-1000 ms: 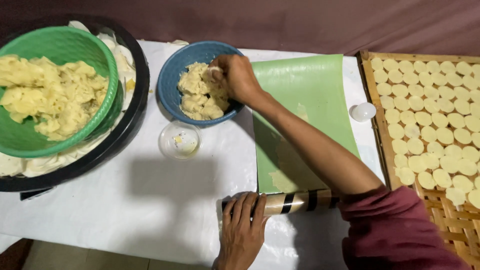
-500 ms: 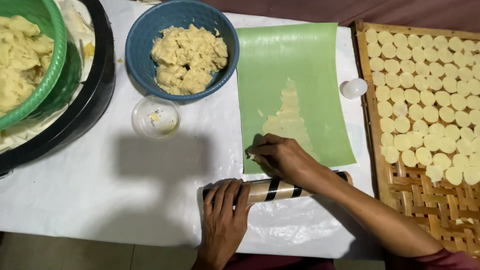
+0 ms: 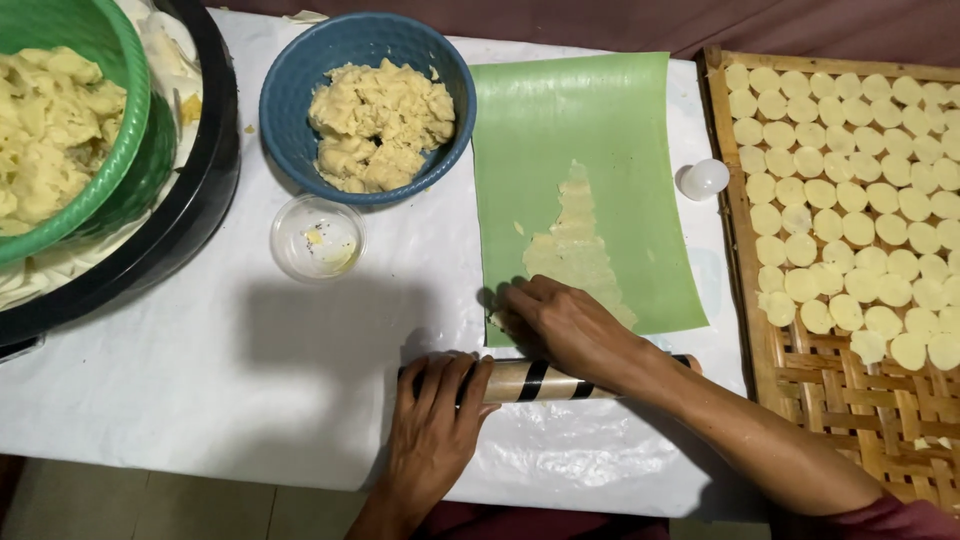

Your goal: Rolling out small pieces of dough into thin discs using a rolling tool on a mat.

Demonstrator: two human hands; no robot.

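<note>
Hands, 2 in view, both yours. Left hand (image 3: 432, 415) lies palm-down on the left end of 1 rolling pin (image 3: 545, 381) w/ black bands, fingers draped over it, loosely curled, not a tight grip. Pin lies flat on the bench (image 3: 200, 400), just below the green sheet (image 3: 585, 150). Right hand (image 3: 565, 325) rests on the sheet's lower-left corner, fingers curled down at the edge; can't tell if it's pinching anything, fingertips hidden. 1 thin smear of flattened dough (image 3: 580, 250) runs up the sheet's middle, just above that hand.

Bowls: 3 w/ dough or residue. Blue bowl (image 3: 290, 90) w/ dough chunks, touching the sheet's left edge; green bowl (image 3: 120, 130) w/ dough, sitting inside 1 black basin (image 3: 215, 150); 1 small clear cup (image 3: 318, 238) below the blue one. 1 small white round lid (image 3: 705, 178) btw sheet and tray. 1 woven bamboo tray (image 3: 830, 400) at right, many pale dough discs (image 3: 850, 200) in rows, too many to count exactly; lower part bare.
</note>
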